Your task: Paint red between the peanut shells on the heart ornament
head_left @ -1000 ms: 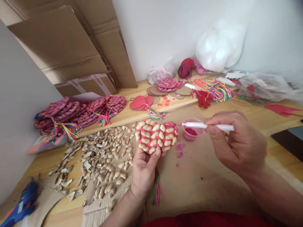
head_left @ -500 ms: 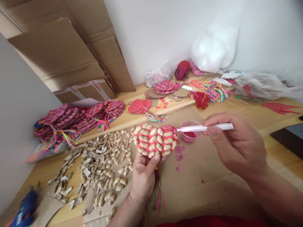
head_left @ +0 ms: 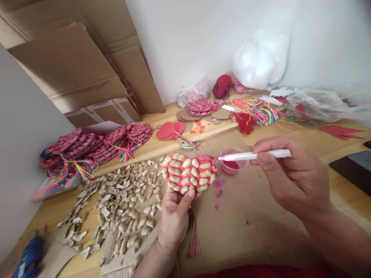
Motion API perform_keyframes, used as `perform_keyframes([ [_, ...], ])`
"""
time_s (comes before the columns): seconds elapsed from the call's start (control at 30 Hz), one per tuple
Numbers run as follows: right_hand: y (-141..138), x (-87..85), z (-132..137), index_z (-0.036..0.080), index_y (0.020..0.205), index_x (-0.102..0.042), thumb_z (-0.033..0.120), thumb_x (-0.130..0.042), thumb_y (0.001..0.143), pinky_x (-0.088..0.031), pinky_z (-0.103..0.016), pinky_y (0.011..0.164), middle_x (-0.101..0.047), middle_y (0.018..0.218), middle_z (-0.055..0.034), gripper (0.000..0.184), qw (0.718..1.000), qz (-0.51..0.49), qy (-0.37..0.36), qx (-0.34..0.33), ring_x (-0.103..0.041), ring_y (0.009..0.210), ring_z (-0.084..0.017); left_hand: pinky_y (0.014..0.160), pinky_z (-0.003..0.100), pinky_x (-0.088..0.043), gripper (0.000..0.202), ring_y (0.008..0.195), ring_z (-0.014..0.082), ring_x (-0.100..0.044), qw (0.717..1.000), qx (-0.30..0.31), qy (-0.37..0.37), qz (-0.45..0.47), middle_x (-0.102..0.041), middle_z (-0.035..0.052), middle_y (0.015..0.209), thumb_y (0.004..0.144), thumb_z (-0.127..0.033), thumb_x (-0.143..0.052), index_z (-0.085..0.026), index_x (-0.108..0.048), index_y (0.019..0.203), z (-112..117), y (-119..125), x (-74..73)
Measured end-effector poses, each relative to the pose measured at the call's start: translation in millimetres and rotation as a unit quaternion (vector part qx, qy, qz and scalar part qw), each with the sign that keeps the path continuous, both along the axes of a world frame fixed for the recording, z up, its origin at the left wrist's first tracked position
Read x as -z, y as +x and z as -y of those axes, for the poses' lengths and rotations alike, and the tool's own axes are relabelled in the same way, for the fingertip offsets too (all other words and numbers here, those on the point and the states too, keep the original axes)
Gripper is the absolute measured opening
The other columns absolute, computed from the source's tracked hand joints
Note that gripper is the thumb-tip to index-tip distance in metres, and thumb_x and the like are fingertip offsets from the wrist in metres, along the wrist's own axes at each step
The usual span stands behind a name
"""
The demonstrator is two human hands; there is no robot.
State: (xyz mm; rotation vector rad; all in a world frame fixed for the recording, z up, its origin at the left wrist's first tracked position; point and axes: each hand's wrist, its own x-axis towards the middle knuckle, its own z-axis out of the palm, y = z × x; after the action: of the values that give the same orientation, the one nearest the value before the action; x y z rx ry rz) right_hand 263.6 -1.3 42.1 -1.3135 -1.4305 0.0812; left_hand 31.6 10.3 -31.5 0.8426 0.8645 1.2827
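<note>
My left hand (head_left: 176, 212) is closed on the lower edge of a red disc covered with peanut shells (head_left: 189, 172), its thumb on the front. Most shells are bare tan; those at the upper right are painted pink. A green and pink tassel (head_left: 193, 235) hangs below the disc. Between thumb and fingers, my right hand (head_left: 286, 173) holds a white paint pen (head_left: 255, 155), its pink tip pointing left, just right of the disc's painted edge. Behind the pen stands a clear plastic cup (head_left: 232, 164) with dark pink paint inside.
Loose peanut shells (head_left: 124, 200) spread over cardboard at left, near a blue glue gun (head_left: 30, 255). Finished pink discs (head_left: 87, 144) pile at back left. Red paper discs (head_left: 169, 130), colourful tassels (head_left: 265, 112) and a white plastic bag (head_left: 262, 58) lie along the back. A dark phone-like slab (head_left: 352, 170) lies right.
The pen in my right hand has drawn slightly right, off the edge of the disc. My left hand and the disc stay nearly in place.
</note>
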Motion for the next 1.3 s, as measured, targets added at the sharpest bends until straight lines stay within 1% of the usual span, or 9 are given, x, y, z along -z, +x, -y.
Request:
perform_keyframes([
  [0.2, -0.5, -1.9, 0.8, 0.027, 0.098, -0.065, 0.030, -0.060, 0.094, -0.047, -0.025, 0.069, -0.069, 0.087, 0.0027, 0.007, 0.999, -0.005, -0.011, -0.042, -0.064, 0.077, -0.011, 0.087, 0.032, -0.061, 0.051, 0.110, 0.0244, -0.071, 1.000, -0.001, -0.008, -0.003, -0.072, 0.0106, 0.126, 0.082, -0.027, -0.081, -0.025, -0.063, 0.129, 1.6, -0.3, -1.6],
  [0.37, 0.6, -2.3, 1.9, 0.026, 0.096, -0.066, 0.031, -0.063, 0.092, -0.045, -0.028, 0.066, -0.069, 0.083, 0.0020, 0.007, 1.000, -0.021, -0.010, -0.008, -0.062, 0.072, -0.012, 0.085, 0.030, -0.060, 0.053, 0.110, 0.0241, -0.071, 1.000, -0.005, -0.011, -0.002, -0.072, 0.0103, 0.126, 0.081, -0.028, -0.082, -0.025, -0.063, 0.130, 2.0, -0.7, -2.2],
  [0.53, 0.5, -2.2, 2.0, 0.026, 0.096, -0.066, 0.030, -0.062, 0.093, -0.046, -0.028, 0.068, -0.068, 0.085, 0.0015, 0.007, 0.999, -0.022, -0.015, -0.029, -0.063, 0.076, -0.013, 0.086, 0.032, -0.061, 0.047, 0.108, 0.0242, -0.071, 1.000, -0.004, -0.009, 0.000, -0.074, 0.0108, 0.123, 0.081, -0.027, -0.082, -0.023, -0.065, 0.125, 2.1, -0.8, -1.0],
  [0.73, 0.6, -1.7, 1.0, 0.026, 0.096, -0.066, 0.030, -0.064, 0.092, -0.045, -0.029, 0.069, -0.068, 0.085, 0.0014, 0.007, 0.999, -0.031, -0.015, -0.016, -0.063, 0.077, -0.013, 0.087, 0.031, -0.061, 0.049, 0.109, 0.0231, -0.071, 1.000, -0.001, -0.009, 0.009, -0.073, 0.0098, 0.124, 0.081, -0.025, -0.082, -0.025, -0.064, 0.127, 1.3, 0.0, -2.4],
  [0.9, 0.9, -2.5, 2.1, 0.025, 0.095, -0.066, 0.031, -0.062, 0.093, -0.045, -0.030, 0.068, -0.067, 0.083, 0.0006, 0.007, 0.998, -0.041, -0.013, -0.038, -0.063, 0.077, -0.014, 0.089, 0.031, -0.060, 0.046, 0.108, 0.0220, -0.072, 1.000, 0.005, -0.005, 0.014, -0.074, 0.0093, 0.123, 0.083, -0.024, -0.080, -0.025, -0.065, 0.126, 2.8, -0.5, -2.3],
  [1.0, 1.8, -2.0, 2.7, 0.025, 0.094, -0.066, 0.031, -0.062, 0.093, -0.045, -0.031, 0.068, -0.067, 0.084, 0.0001, 0.007, 0.998, -0.039, -0.019, -0.034, -0.063, 0.079, -0.015, 0.088, 0.032, -0.060, 0.048, 0.108, 0.0231, -0.072, 1.000, 0.000, -0.011, 0.010, -0.074, 0.0093, 0.123, 0.081, -0.026, -0.082, -0.025, -0.065, 0.126, 2.6, -0.6, -1.4],
  [1.1, 2.3, -1.3, 2.1, 0.026, 0.095, -0.066, 0.030, -0.063, 0.092, -0.045, -0.033, 0.072, -0.066, 0.081, 0.0000, 0.006, 0.998, -0.061, -0.007, -0.027, -0.064, 0.084, -0.018, 0.087, 0.032, -0.060, 0.053, 0.109, 0.0247, -0.071, 1.000, -0.006, -0.017, 0.000, -0.074, 0.0094, 0.124, 0.079, -0.029, -0.084, -0.026, -0.064, 0.128, 2.0, -0.4, -1.1],
  [1.2, 1.8, -1.8, 1.0, 0.026, 0.096, -0.066, 0.029, -0.063, 0.092, -0.046, -0.034, 0.074, -0.065, 0.080, 0.0002, 0.006, 0.997, -0.063, 0.003, -0.045, -0.064, 0.085, -0.019, 0.086, 0.032, -0.061, 0.052, 0.109, 0.0252, -0.071, 1.000, -0.007, -0.015, -0.001, -0.073, 0.0103, 0.124, 0.078, -0.030, -0.085, -0.025, -0.065, 0.125, 1.9, -0.3, -1.1],
  [1.3, 1.4, -2.5, 0.5, 0.026, 0.096, -0.066, 0.029, -0.063, 0.092, -0.046, -0.034, 0.074, -0.067, 0.080, 0.0002, 0.005, 0.998, -0.043, -0.010, -0.048, -0.064, 0.085, -0.018, 0.085, 0.031, -0.061, 0.050, 0.111, 0.0255, -0.071, 1.000, -0.008, -0.018, -0.001, -0.073, 0.0098, 0.126, 0.078, -0.029, -0.084, -0.025, -0.065, 0.124, 1.9, -0.4, -1.1],
])
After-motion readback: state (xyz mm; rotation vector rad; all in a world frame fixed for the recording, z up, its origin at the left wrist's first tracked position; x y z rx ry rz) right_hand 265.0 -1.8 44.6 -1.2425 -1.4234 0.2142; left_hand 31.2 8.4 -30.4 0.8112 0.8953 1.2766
